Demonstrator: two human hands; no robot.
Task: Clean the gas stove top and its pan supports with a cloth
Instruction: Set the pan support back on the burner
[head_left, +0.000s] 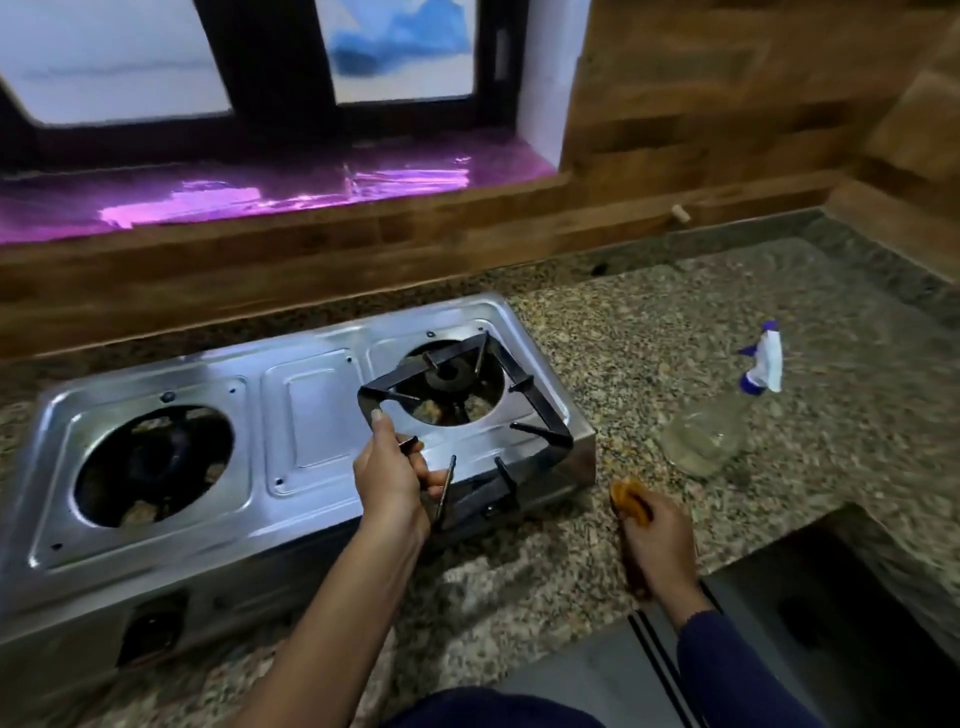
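left hand (389, 478) is closed round the near corner of the black pan support (540, 410), thumb up along the bar, so we've got it tilted over the right burner (445, 375) of the steel gas stove (311, 405). looks like it's partly lifted but can't tell if the far side touches the top. right hand (657, 540) sits lower right, fingers curled shut on an orange cloth (629, 502), resting on the speckled granite counter (597, 322) just beside the stove's right end. so the support lies up and left of the cloth hand, near enough to wipe, we reckon. left burner hole has no support on it. spray bottle (727, 415) lies on its side further right. wood-look wall behind, window above, dim room.
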